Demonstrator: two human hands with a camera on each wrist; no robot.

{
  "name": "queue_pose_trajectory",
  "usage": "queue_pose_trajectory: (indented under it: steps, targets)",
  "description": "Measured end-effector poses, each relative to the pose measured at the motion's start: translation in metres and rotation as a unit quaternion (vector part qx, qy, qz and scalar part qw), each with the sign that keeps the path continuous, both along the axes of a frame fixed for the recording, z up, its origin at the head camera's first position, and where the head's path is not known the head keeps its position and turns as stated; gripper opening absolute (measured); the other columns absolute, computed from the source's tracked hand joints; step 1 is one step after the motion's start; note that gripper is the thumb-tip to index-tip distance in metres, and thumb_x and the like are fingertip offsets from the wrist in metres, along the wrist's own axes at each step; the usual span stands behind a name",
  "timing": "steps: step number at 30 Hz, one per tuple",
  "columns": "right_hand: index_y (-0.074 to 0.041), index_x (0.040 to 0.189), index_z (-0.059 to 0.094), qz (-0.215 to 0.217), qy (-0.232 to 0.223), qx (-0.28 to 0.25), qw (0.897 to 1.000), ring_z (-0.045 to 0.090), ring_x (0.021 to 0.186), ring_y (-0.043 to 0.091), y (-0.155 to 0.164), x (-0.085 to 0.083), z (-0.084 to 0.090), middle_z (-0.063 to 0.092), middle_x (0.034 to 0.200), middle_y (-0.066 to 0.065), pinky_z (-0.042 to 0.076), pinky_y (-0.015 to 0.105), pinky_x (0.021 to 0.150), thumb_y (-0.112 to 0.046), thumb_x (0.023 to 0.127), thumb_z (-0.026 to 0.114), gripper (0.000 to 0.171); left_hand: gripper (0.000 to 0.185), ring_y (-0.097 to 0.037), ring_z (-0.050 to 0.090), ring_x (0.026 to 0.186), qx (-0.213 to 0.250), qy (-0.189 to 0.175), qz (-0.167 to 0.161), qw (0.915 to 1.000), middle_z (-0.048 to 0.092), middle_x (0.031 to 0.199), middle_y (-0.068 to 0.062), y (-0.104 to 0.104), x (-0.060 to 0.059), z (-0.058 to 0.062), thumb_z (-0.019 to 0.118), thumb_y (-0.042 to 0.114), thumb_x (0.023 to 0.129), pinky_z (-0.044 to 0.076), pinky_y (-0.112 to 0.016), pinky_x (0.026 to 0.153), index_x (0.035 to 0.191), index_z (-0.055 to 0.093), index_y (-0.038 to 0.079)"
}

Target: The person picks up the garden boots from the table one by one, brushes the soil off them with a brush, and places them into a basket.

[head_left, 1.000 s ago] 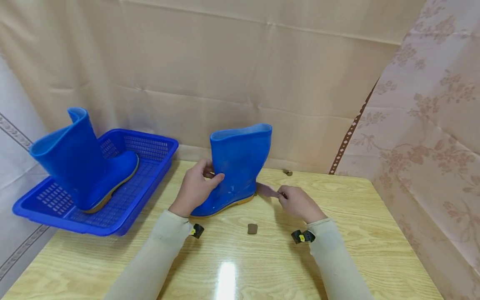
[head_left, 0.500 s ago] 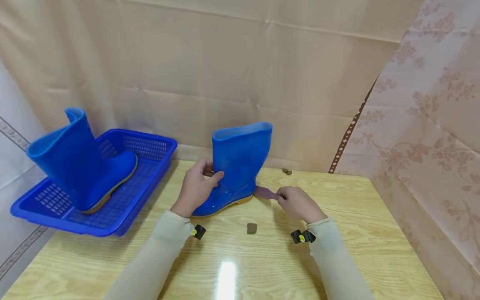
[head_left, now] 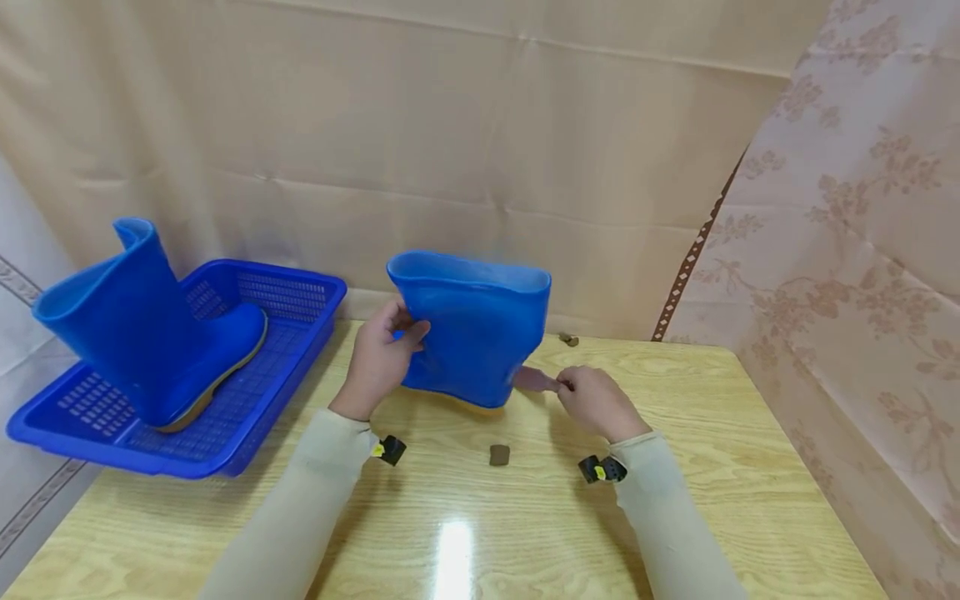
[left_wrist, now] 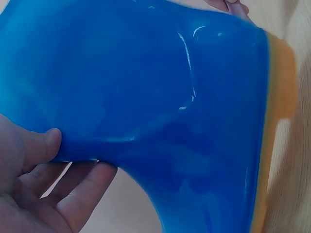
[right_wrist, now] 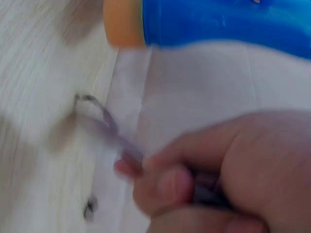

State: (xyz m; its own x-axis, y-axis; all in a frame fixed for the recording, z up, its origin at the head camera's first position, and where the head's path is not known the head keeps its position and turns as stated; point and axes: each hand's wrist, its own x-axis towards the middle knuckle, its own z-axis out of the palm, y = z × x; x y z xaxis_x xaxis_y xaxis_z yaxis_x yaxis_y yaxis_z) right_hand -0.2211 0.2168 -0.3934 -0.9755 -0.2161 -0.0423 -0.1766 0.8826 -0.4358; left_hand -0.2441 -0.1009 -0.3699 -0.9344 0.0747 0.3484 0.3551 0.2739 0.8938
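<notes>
My left hand (head_left: 405, 325) grips the shaft of a blue rubber boot (head_left: 472, 329), thumb on the near side and fingers behind. The boot is tipped over, its opening turned left and its tan sole (left_wrist: 278, 111) low toward the table. In the left wrist view the blue boot (left_wrist: 160, 92) fills the frame above my left hand's fingers (left_wrist: 73, 194). My right hand (head_left: 564, 385) pinches a thin mauve strip (head_left: 536, 378) just right of the boot's heel. The right wrist view is blurred: the fingers (right_wrist: 194, 184) hold the strip (right_wrist: 104, 121) below the boot's heel (right_wrist: 124, 24).
A blue mesh basket (head_left: 300, 367) at the left edge of the wooden table (head_left: 525, 533) holds a second blue boot (head_left: 142, 333). A small brown piece (head_left: 499, 454) lies between my wrists, another (head_left: 570, 339) near the back. Beige and floral curtains enclose the table.
The boot stood on its sole; my left hand has now tipped it over to the left and raised it. My right hand has kept its pinch on the strip, nearly still.
</notes>
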Motion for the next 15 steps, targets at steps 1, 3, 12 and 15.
queue_pose_trajectory:
  steps: [1, 3, 12, 15]
  targets:
    - [0.003, 0.110, 0.074, -0.010, 0.005, 0.006, 1.000, 0.051, 0.060, 0.017, 0.001, -0.001, 0.000, 0.066, 0.080, 0.007, 0.043, 0.034, 0.059, -0.007, 0.104, 0.049, 0.028, 0.022, -0.026, 0.065, 0.109, 0.001, 0.003, -0.006, 1.0000, 0.068, 0.116, -0.013, -0.001, -0.002, -0.001, 0.060, 0.010, 0.105, 0.061, -0.044, 0.088, 0.127, 0.062, 0.008]
    - [0.005, 0.109, 0.073, -0.030, 0.016, 0.019, 0.999, 0.052, 0.061, 0.018, 0.005, -0.002, 0.001, 0.067, 0.081, 0.009, 0.044, 0.034, 0.060, -0.006, 0.103, 0.049, 0.027, 0.024, -0.026, 0.064, 0.113, 0.007, 0.005, -0.022, 0.9997, 0.068, 0.119, -0.012, -0.001, -0.005, -0.004, 0.059, 0.009, 0.106, 0.060, -0.046, 0.090, 0.130, 0.062, 0.009]
    - [0.006, 0.113, 0.070, -0.089, 0.067, -0.023, 0.994, 0.050, 0.054, 0.017, 0.010, -0.003, 0.004, 0.065, 0.076, 0.010, 0.041, 0.032, 0.050, -0.012, 0.104, 0.047, 0.030, 0.026, -0.029, 0.061, 0.123, 0.014, -0.037, -0.039, 0.9984, 0.065, 0.130, -0.014, 0.004, -0.020, -0.021, 0.056, 0.007, 0.107, 0.057, -0.046, 0.096, 0.132, 0.060, 0.005]
    - [0.002, 0.108, 0.070, -0.117, 0.114, -0.063, 0.985, 0.049, 0.054, 0.018, 0.010, -0.002, 0.008, 0.063, 0.073, 0.008, 0.039, 0.031, 0.048, -0.018, 0.104, 0.054, 0.026, 0.030, -0.031, 0.061, 0.123, 0.020, -0.045, -0.040, 0.9980, 0.064, 0.133, -0.016, 0.006, -0.023, -0.024, 0.056, 0.008, 0.107, 0.057, -0.047, 0.097, 0.136, 0.059, 0.003]
